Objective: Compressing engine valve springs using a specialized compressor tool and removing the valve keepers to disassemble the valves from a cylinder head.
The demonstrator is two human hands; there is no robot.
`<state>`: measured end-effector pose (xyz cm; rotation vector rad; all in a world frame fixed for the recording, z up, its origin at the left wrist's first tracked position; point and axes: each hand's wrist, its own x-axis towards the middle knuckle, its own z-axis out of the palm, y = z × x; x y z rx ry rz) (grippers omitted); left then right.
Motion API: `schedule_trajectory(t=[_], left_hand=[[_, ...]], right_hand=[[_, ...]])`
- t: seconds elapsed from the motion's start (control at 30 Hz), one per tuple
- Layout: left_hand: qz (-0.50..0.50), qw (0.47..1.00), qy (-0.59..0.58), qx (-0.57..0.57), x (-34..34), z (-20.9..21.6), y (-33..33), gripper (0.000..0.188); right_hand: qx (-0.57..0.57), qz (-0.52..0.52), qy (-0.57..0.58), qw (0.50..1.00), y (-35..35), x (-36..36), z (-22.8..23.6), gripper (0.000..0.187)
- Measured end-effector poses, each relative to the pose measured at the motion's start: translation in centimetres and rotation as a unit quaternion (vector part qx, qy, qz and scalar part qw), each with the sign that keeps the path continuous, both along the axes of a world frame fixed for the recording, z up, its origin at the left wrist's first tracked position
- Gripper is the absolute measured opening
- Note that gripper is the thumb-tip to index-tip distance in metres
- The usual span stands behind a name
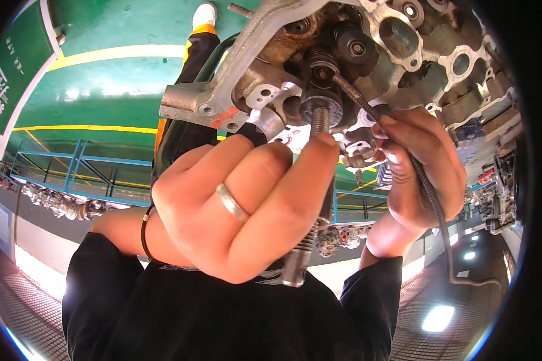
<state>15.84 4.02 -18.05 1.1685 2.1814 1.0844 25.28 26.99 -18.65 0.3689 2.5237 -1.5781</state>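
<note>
A metal cylinder head (223, 72) with round ports and valve springs fills the upper middle and right. Against one valve spring (321, 58) sits the cupped end of a threaded valve spring compressor (320, 114). My left hand (241, 204), with a ring and a dark wrist band, is closed round the compressor's shaft; its lower metal end (297, 265) sticks out below. Between thumb and fingers, my right hand (427, 162) pinches a thin flexible pick-up tool (429, 189). The tool's rod-like tip points into the compressor's opening at the spring; whether it touches anything there is unclear.
Another person's leg and white shoe (205, 17) are behind the cylinder head. Beyond lie a green floor (114, 66) with yellow lines, a green sign board (12, 72) and a blue railing (75, 165). Engine parts (60, 201) stand at left, with more at far right.
</note>
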Motion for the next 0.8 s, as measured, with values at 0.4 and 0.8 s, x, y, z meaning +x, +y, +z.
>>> schedule_trajectory(t=[0.4,0.8], left_hand=[[0.030,0.999,0.029,0.014,0.8,-0.6,-0.2,0.036],[0.063,0.995,0.071,0.039,0.9,-1.3,0.2,0.034]], right_hand=[[0.057,0.073,-0.116,0.989,-0.4,-4.4,2.1,0.014],[0.038,0.016,-0.119,0.992,-1.2,-5.1,1.5,0.008]])
